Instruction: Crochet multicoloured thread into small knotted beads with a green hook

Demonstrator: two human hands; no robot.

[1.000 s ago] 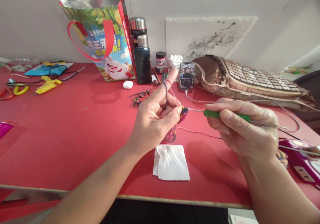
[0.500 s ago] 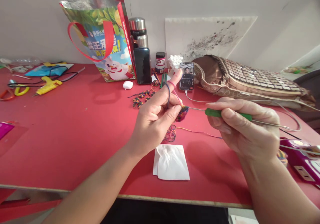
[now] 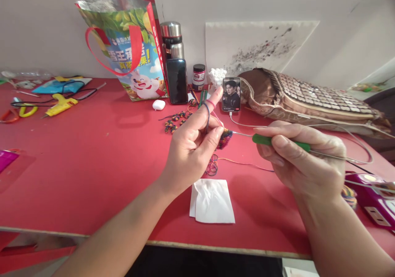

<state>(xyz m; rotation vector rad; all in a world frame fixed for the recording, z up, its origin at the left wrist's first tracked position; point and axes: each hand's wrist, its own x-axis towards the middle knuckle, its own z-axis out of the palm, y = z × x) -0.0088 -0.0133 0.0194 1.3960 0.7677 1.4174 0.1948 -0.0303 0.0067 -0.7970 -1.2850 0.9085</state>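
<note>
Between thumb and fingers, my left hand (image 3: 193, 143) pinches a small multicoloured crochet piece (image 3: 225, 140). Yarn (image 3: 207, 111) loops round its raised index finger. My right hand (image 3: 304, 157) is closed on the green handle of a crochet hook (image 3: 265, 139), whose thin metal shaft points left into the crochet piece; the tip is hidden there. Loose yarn (image 3: 211, 166) lies in a tangle on the table below, and one strand runs right beneath my right hand. A yarn ball (image 3: 349, 196) shows partly behind my right wrist.
A white tissue (image 3: 214, 201) lies near the front edge of the red table (image 3: 92, 178). Behind my hands stand a propped phone (image 3: 231, 96) on a cable, a dark phone (image 3: 176, 81), a jar (image 3: 198, 77) and a bag (image 3: 132, 54). A glue gun (image 3: 61, 105) lies left, a purple power strip (image 3: 376, 203) right.
Both hands hold nearly the same pose, the hook still in the crochet piece. The picture on the propped phone has changed, and the view has shifted very slightly.
</note>
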